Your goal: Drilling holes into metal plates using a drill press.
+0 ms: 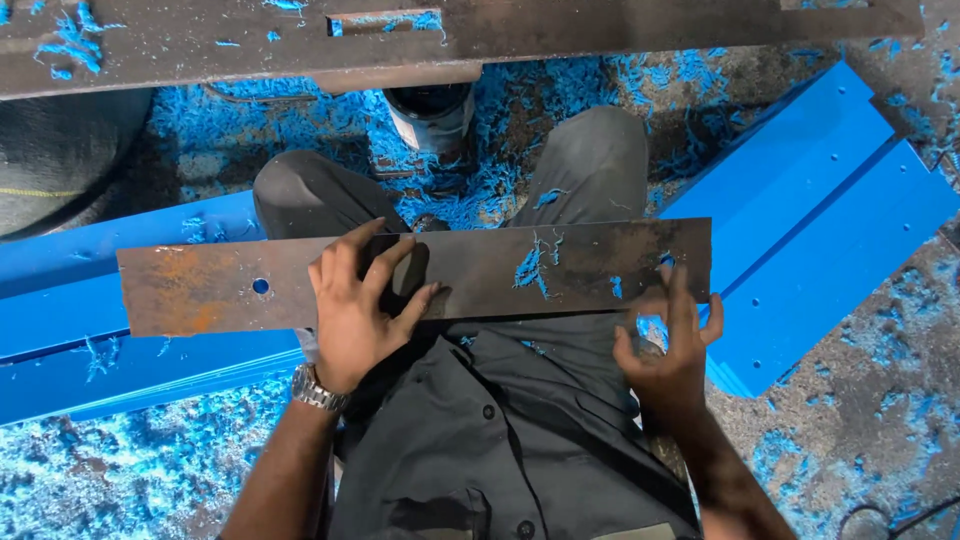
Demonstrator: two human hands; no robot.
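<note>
Steel bar (560,270), flat and rusty, lay across my knees, long axis side to side. Left hand (355,310) rested flat on top of the bar near its middle, fingers (385,270) spread apart, a wristwatch (318,390) on that wrist. Right hand (670,345) gripped the bar's near edge toward its right end, fingers curled against the metal. A small hole (261,286) showed left of the left hand. Blue shavings (535,265) clung to the bar and littered the floor (130,470). Blue panels (830,220) lay beyond both ends of the bar.
</note>
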